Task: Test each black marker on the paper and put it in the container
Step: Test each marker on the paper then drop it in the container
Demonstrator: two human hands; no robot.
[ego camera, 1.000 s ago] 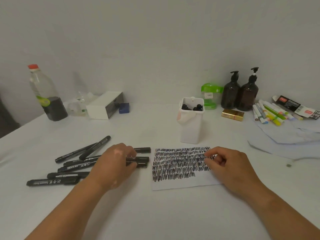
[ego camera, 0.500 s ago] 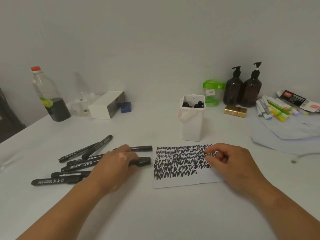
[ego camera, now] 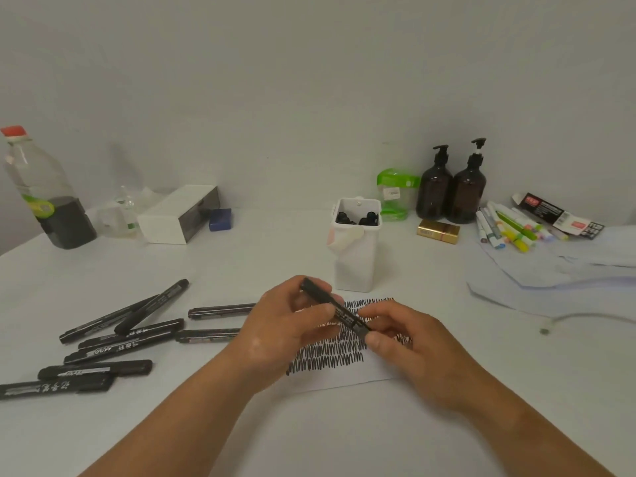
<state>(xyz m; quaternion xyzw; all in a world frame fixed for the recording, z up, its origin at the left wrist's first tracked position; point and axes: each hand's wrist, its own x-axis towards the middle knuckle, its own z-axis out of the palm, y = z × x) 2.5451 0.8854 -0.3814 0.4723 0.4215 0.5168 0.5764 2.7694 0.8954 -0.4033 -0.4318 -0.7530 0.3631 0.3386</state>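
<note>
both hands on one black marker (ego camera: 335, 309) above the scribbled paper (ego camera: 344, 356): left hand (ego camera: 285, 327) grips its upper end, right hand (ego camera: 409, 342) pinches the lower.

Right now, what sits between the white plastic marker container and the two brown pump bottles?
In the head view, a clear green-topped plastic tub stands between the white plastic container and the brown pump bottles.

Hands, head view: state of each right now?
Left hand: holds the black marker by its upper barrel.
Right hand: pinches the same marker's lower end.
</note>
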